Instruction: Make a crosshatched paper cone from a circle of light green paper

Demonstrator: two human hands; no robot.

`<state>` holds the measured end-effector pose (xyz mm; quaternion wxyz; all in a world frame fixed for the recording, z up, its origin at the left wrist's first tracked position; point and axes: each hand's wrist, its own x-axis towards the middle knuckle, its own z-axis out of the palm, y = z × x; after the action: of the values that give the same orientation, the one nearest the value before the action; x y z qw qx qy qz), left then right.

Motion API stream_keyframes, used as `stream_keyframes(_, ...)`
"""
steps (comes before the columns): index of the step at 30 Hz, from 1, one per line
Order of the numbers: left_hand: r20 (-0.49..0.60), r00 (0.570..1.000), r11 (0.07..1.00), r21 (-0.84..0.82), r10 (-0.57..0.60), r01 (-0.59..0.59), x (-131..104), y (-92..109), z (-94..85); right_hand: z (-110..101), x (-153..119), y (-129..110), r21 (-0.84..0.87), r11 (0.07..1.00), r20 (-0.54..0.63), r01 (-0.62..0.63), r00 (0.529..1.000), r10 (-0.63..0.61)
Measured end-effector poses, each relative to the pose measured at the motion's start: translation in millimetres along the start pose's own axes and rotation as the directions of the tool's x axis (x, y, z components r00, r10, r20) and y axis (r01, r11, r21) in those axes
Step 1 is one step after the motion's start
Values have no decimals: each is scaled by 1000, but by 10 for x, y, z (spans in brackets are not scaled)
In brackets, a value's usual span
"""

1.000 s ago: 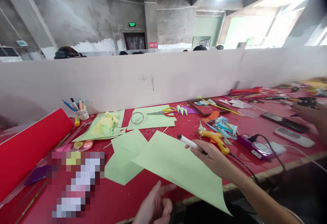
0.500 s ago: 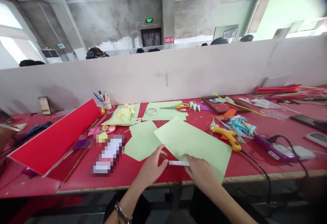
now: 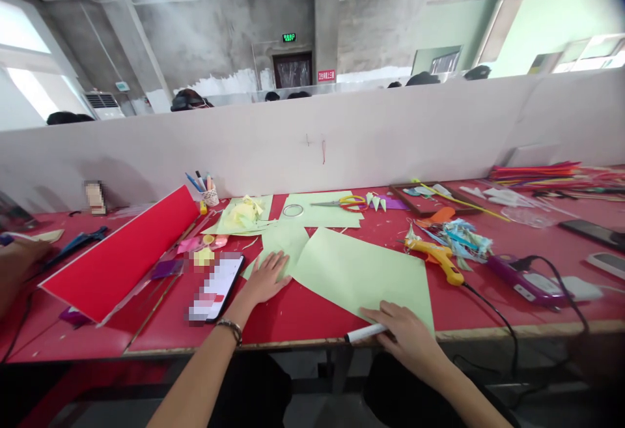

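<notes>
My left hand (image 3: 266, 278) lies with its fingers spread on the smaller pale green sheet of paper (image 3: 288, 240) and holds nothing. In my right hand (image 3: 403, 330) is a white marker pen (image 3: 366, 332), its black end pointing left near the table's front edge. The fingers of that hand also rest at the lower edge of the larger green sheet (image 3: 361, 268), which overlaps the smaller one. A smartphone (image 3: 222, 288) with a lit screen lies left of my left hand.
Behind the sheets lie scissors (image 3: 342, 203), a clear ring (image 3: 293, 210) and crumpled yellow paper (image 3: 244, 212). A yellow glue gun (image 3: 437, 258) with a cord sits right. A red board (image 3: 131, 252) leans at left, near another person's hand (image 3: 22, 268).
My left hand has moved left and forward from beside the marker onto the smaller sheet, opening out. My right hand has come nearer the table edge with the marker. The larger sheet has turned slightly.
</notes>
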<state>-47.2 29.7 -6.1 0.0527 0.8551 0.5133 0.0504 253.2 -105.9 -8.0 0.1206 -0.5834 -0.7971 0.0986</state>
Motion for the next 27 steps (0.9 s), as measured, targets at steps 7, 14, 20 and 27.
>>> stream_keyframes(7,-62,998,999,-51,10,-13,109,-66,-38,25,-126,74,-20,1000,1,9,1000,-9)
stream_keyframes(14,-169,983,981,-189,-69,37,55,260,-205,227,-278,165,-80,994,-189,80,977,-94)
stream_keyframes(20,6,1000,913,-407,-23,23,-92,556,-320,275,-286,266,37,973,-420,229,887,-193)
stream_keyframes(27,-80,996,748,-663,-44,-20,-267,540,-319,143,-189,320,2,953,-468,302,843,-266)
